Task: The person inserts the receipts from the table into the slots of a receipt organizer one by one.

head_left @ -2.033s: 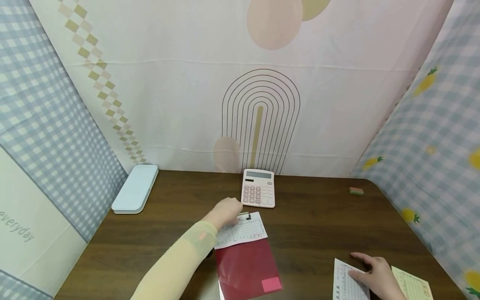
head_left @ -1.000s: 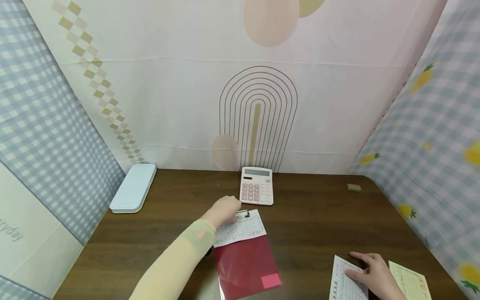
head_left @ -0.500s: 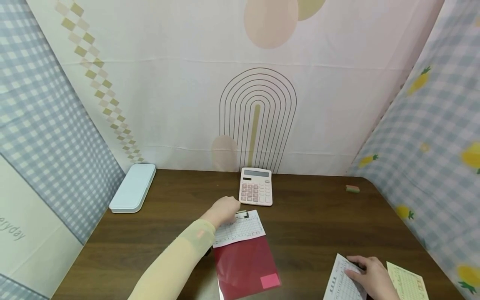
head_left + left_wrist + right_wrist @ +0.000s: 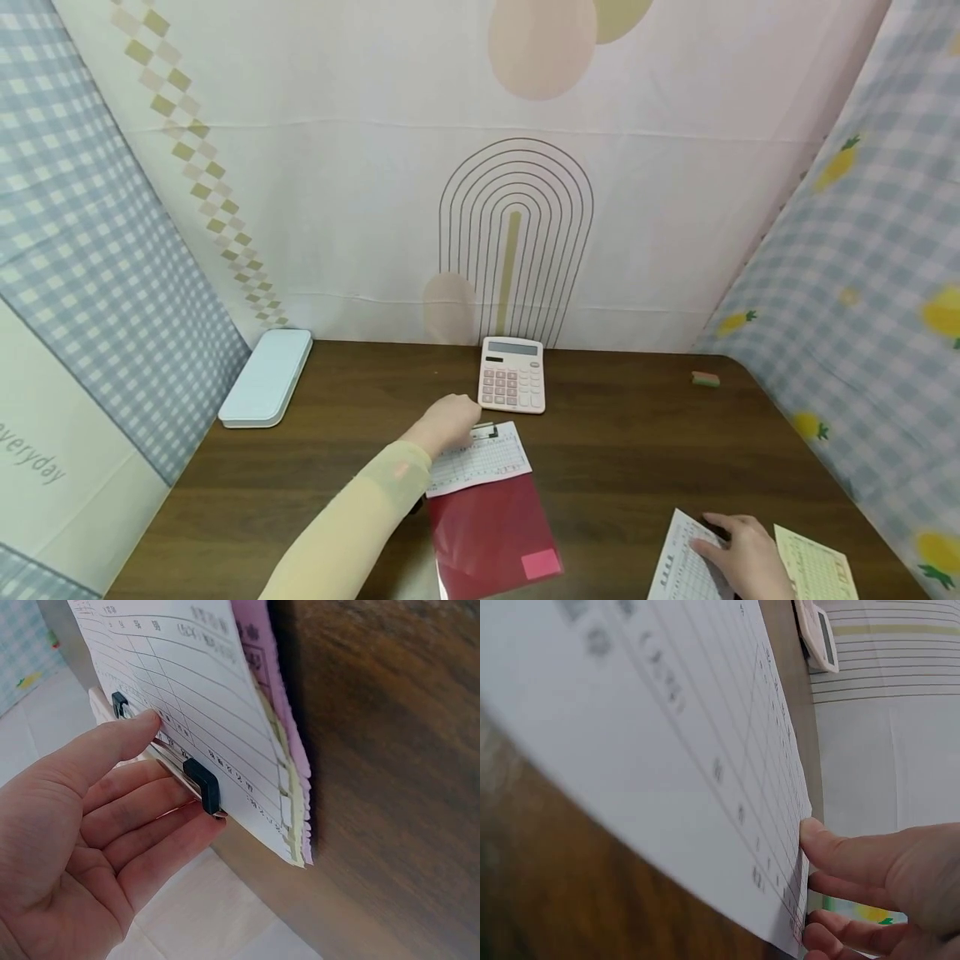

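Note:
In the head view my left hand (image 4: 442, 423) is at the top of a dark red clipboard (image 4: 487, 529). The left wrist view shows its thumb on the clip's metal bar with black ends (image 4: 202, 784), fingers curled beneath. Under the clip lies a small stack of ruled forms (image 4: 187, 697), white on top with yellowish and pink sheets below. At the lower right my right hand (image 4: 750, 558) pinches the edge of a white printed form (image 4: 684, 560), which looks tilted in the right wrist view. A pale yellow form (image 4: 817, 567) lies just right of that hand.
A pale pink calculator (image 4: 512, 375) stands behind the clipboard. A light blue flat case (image 4: 266, 379) lies at the back left. A small red and green block (image 4: 705, 379) is at the back right. Patterned cloth (image 4: 360, 208) hangs around the wooden table (image 4: 600, 467).
The white form's lower part has swung slightly left in my right hand, so it lies more slanted. My left hand and the clipboard have stayed in place.

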Demonstrator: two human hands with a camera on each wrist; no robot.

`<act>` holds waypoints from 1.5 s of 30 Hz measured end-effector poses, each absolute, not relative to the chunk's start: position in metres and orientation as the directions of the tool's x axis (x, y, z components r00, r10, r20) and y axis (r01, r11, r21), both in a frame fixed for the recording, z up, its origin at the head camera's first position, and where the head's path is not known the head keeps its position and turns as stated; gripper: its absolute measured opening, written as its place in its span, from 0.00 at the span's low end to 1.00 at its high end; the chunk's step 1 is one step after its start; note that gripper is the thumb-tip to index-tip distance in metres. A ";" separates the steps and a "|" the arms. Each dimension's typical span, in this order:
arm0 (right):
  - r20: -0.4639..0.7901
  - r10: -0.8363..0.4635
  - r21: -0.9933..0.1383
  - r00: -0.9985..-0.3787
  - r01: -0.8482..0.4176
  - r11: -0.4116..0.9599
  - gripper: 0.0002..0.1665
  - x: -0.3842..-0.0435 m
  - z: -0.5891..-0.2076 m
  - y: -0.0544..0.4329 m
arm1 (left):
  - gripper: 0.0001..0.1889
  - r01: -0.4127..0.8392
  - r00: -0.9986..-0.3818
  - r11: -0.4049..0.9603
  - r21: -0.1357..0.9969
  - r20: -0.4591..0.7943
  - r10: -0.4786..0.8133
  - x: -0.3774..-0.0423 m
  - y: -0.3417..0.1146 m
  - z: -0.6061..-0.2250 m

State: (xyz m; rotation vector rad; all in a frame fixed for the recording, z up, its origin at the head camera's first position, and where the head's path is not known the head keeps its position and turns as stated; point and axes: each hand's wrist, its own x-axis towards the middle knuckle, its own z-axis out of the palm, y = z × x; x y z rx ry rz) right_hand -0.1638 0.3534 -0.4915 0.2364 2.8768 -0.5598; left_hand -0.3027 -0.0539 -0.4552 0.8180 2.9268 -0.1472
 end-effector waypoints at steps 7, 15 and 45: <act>-0.152 0.103 -0.325 -0.983 0.148 0.934 0.26 -0.162 -0.488 0.347 | 0.06 0.517 -0.853 0.853 -0.066 -0.121 0.507 -0.303 -0.053 -0.454; -0.095 0.074 -0.246 -0.993 0.096 0.965 0.09 -0.161 -0.481 0.337 | 0.06 0.510 -0.856 0.859 -0.055 -0.131 0.500 -0.303 -0.052 -0.454; -0.211 0.068 -0.282 -0.975 0.128 0.951 0.41 -0.157 -0.487 0.348 | 0.07 0.517 -0.853 0.854 -0.065 -0.117 0.508 -0.301 -0.052 -0.454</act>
